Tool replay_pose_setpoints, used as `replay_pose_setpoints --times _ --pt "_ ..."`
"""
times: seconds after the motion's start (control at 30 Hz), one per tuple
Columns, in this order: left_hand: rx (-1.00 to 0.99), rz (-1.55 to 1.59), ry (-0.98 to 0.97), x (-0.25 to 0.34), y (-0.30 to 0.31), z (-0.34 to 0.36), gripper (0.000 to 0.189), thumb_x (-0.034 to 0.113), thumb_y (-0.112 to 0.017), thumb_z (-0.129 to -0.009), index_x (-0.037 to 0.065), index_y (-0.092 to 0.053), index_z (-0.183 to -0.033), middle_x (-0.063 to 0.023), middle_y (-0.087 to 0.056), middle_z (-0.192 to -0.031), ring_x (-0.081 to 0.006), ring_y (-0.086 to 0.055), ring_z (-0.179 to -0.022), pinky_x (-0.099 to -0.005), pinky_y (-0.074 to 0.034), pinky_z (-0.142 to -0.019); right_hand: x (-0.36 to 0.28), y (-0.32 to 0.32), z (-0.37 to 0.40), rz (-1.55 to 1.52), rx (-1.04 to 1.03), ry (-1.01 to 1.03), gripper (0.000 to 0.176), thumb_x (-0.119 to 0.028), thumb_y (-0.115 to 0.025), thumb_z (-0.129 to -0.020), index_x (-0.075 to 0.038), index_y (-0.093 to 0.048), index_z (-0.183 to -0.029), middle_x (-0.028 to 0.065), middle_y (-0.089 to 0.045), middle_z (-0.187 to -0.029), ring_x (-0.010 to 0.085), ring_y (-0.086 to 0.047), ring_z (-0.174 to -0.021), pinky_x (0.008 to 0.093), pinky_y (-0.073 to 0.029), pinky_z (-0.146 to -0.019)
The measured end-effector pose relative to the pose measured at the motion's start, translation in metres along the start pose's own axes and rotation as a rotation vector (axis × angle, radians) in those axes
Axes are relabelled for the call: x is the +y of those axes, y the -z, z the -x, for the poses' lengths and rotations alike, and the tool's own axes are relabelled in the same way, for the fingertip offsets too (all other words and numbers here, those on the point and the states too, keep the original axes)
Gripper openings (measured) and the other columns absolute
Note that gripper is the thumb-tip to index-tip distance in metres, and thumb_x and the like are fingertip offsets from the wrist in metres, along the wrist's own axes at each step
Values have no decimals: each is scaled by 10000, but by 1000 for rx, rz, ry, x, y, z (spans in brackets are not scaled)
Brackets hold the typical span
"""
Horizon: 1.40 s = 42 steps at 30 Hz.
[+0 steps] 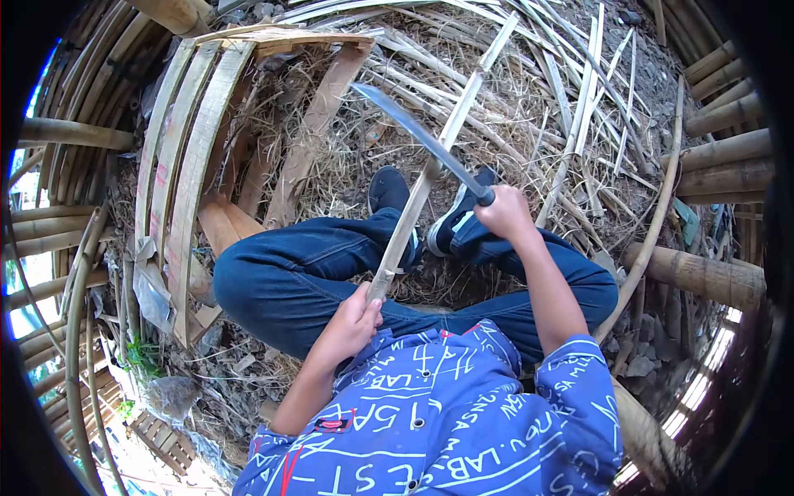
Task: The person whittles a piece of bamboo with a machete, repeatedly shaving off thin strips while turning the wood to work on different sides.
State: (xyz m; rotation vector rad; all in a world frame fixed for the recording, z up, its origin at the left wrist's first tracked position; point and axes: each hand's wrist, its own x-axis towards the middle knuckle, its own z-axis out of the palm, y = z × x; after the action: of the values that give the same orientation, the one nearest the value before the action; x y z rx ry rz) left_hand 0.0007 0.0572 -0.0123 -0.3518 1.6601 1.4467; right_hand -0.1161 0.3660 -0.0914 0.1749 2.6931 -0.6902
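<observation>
A long split bamboo strip [416, 197] slants up and away from my lap, its near end wrapped by the fingers of my left hand [351, 323]. My right hand [504, 213] is closed round the dark handle of a long knife [420, 132]. The blade points up and to the left, and it crosses the strip around the middle. Whether its edge touches the strip or lies just above it, I cannot tell. Both hands are over my crossed legs, the left one near my belly and the right one farther forward.
A wooden slatted crate [197, 153] stands at the left. Thin bamboo strips [579, 91] and shavings litter the ground ahead. Stacked bamboo poles [728, 169] line the right side, and more poles [78, 132] stand at the left. My shoes [387, 188] rest just beyond my knees.
</observation>
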Motion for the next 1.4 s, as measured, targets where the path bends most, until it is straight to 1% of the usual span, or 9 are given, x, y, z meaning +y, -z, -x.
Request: replay_pose_setpoints --times 0.1,0.23,0.37,0.57,0.87,1.03,1.13,1.37,1.4 --pt "-21 67 41 -1 7 1 154 168 -403 -1029 55 -480 -1101 34 -435 -690 -33 -374 -532 -201 -351 -458 -38 -6 43 -104 -115 63 230 -285 -682 -695 -86 -724 -800 206 -687 -792 377 -680 -785 474 -545 -783" --pt "-14 111 109 -5 6 -2 163 184 -425 -1031 52 -485 -1105 30 -441 -689 -33 -373 -527 -198 -351 -462 -70 -24 86 49 -345 238 246 -289 -680 -651 -87 -710 -787 193 -688 -768 378 -681 -775 480 -545 -750" --pt "51 -47 -49 -13 -1 5 148 177 -434 -1027 52 -490 -1085 26 -454 -692 -34 -390 -531 -203 -359 -465 -58 -27 77 59 -231 243 254 -292 -684 -650 -77 -706 -783 192 -689 -772 379 -682 -780 475 -544 -748" --pt "62 -84 -81 -8 -2 9 141 182 -438 -1024 54 -487 -1055 25 -465 -692 -36 -408 -538 -215 -376 -469 6 -8 4 104 -76 -79 241 -286 -644 -726 -81 -730 -820 202 -697 -860 362 -681 -858 453 -546 -812" --pt "24 -5 -1 -3 2 5 142 189 -441 -1023 62 -490 -1063 26 -467 -700 -34 -401 -540 -205 -376 -475 -4 -25 29 -67 19 52 224 -274 -634 -709 -79 -719 -781 231 -675 -783 419 -661 -794 499 -537 -767" --pt "11 80 65 2 2 3 149 194 -447 -1022 68 -493 -1089 24 -469 -704 -36 -405 -543 -206 -376 -472 -57 -20 91 16 -242 211 256 -312 -700 -661 -90 -702 -788 190 -686 -761 378 -680 -773 480 -545 -734" --pt "35 -25 -14 -3 0 6 141 191 -452 -1020 72 -490 -1086 23 -474 -705 -39 -422 -550 -213 -383 -469 -53 -30 85 49 -259 232 259 -312 -698 -660 -84 -696 -784 196 -687 -779 381 -679 -787 485 -539 -740" --pt "52 -87 -37 -8 -1 11 123 173 -451 -1019 63 -479 -1064 20 -482 -709 -41 -442 -560 -222 -399 -479 1 -4 12 53 -48 -131 253 -261 -649 -701 -81 -725 -861 194 -702 -857 373 -682 -844 474 -545 -791" --pt "59 -102 -49 -8 -2 10 121 171 -447 -1019 62 -479 -1062 21 -480 -708 -41 -438 -559 -221 -397 -481 6 1 5 106 -17 -77 247 -256 -637 -711 -83 -727 -862 198 -701 -862 377 -681 -846 475 -545 -793"
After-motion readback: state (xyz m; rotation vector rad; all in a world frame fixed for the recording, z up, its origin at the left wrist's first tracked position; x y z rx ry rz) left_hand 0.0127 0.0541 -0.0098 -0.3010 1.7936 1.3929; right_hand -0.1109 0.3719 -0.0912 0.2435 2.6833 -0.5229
